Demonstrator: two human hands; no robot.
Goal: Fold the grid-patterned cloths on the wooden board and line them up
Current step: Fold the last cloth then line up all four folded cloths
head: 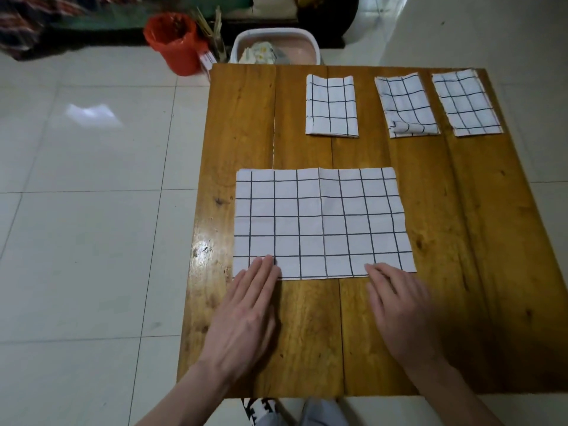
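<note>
Both hands, left (246,315) and right (399,315), rest flat-fingered on one spread cloth (319,222); three folded cloths (332,106) beyond.

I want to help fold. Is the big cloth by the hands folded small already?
No. The big cloth lies spread flat, far wider than the three folded ones behind it.

On your honey-brown wooden board (399,318), the large cloth (319,222) near the front edge is white with a dark grid of thin lines. The three folded cloths (332,106) along the far edge share that pattern. Beyond the far left corner you have a red-orange bucket (175,41) on pale grey floor tiles (86,241).
</note>
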